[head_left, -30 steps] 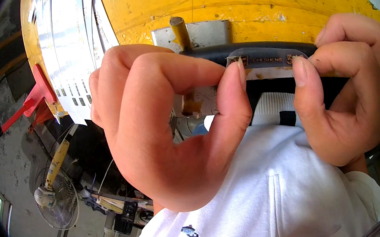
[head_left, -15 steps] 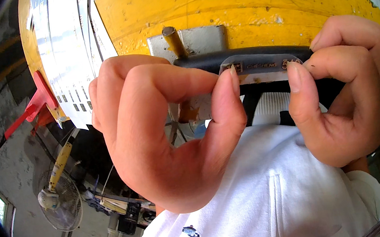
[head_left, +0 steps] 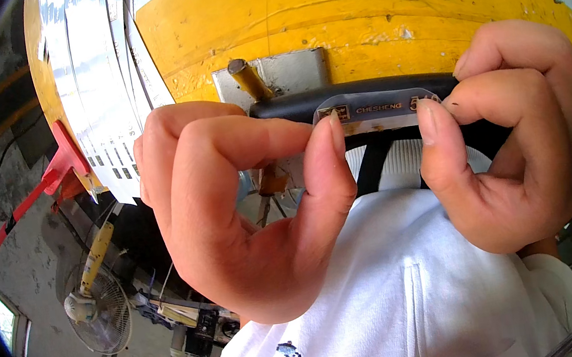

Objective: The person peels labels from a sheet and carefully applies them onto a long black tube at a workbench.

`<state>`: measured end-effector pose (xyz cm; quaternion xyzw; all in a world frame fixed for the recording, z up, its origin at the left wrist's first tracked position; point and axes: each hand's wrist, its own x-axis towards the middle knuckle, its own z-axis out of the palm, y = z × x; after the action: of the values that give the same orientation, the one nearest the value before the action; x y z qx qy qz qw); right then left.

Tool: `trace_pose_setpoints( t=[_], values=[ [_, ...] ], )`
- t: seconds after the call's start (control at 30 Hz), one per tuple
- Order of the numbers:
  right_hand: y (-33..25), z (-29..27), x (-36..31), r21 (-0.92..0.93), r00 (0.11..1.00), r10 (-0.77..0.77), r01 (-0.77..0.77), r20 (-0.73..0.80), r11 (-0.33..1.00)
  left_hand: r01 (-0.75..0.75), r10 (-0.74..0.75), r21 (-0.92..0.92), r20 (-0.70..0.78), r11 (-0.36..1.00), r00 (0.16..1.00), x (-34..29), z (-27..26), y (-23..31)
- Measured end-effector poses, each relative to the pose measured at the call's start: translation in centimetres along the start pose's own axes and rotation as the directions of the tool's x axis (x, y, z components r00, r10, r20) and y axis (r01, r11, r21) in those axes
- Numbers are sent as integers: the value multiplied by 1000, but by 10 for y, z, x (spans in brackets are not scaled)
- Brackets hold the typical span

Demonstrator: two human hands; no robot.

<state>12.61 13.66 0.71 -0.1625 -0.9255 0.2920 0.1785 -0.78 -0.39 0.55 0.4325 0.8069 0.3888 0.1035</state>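
Note:
A clear, round-ended transfer label (head_left: 379, 109) with gold print is stretched along a black tube (head_left: 284, 109). My left hand (head_left: 234, 221) pinches the label's left end between thumb and forefinger, its other fingers curled. At the opposite end, my right hand (head_left: 524, 147) grips in the same way, thumb tip over the last printed characters. The label lies over the side of the tube facing me; whether it is stuck down I cannot tell. Part of the tube is hidden behind both hands.
Beyond the tube is a worn yellow table (head_left: 321, 8) with a metal plate (head_left: 307, 67) and an upright post (head_left: 249, 80). Printed label sheets (head_left: 94, 66) lie at the left. A red-handled tool (head_left: 60, 161) and a fan (head_left: 98, 311) are further left.
The whole view has shifted slightly, so the tube, post and label appear lower and further left. Both hands keep their pinch on the label's ends.

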Motion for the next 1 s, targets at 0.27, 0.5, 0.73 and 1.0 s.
trace_pose_setpoints(
  t=[0.27,0.5,0.73,1.0],
  values=[
    [-2,1,1,10,1000,2,-2,-14,1000,0,0,-6,-4,1000,1000,-1,0,2],
    [1,-2,2,30,1000,-21,20,7,999,7,-8,-48,-18,999,1000,-1,1,2],
    [3,-3,1,31,999,-25,24,23,999,4,-4,-53,-18,999,1000,-1,2,1],
    [4,0,-1,47,1000,-4,4,2,999,5,-6,-54,-8,999,1000,1,5,1]
  ],
)
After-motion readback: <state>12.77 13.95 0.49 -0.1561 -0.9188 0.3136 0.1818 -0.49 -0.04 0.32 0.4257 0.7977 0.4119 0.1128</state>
